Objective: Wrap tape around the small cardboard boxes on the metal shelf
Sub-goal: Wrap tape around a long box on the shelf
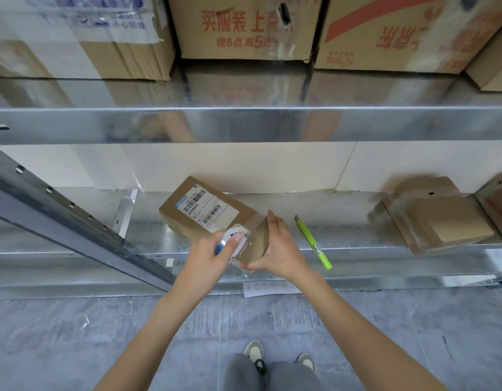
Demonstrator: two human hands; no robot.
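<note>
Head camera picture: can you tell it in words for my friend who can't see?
A person's left hand holds a clear tape roll against a small brown cardboard box with a white barcode label on a shiny metal shelf, while the right hand steadies the box's near end. A lime-green utility knife lies to the right.

The near end of the small cardboard box (207,211), at centre frame, is covered by the left hand (215,255), the tape roll (235,241) and the right hand (278,249). The label's (207,208) print is too small to read. At right, a flattened cardboard piece (430,214) is blurred, and another box (498,201) is cut off by the right edge. The large cartons (238,26) are cropped by the top edge.
</note>
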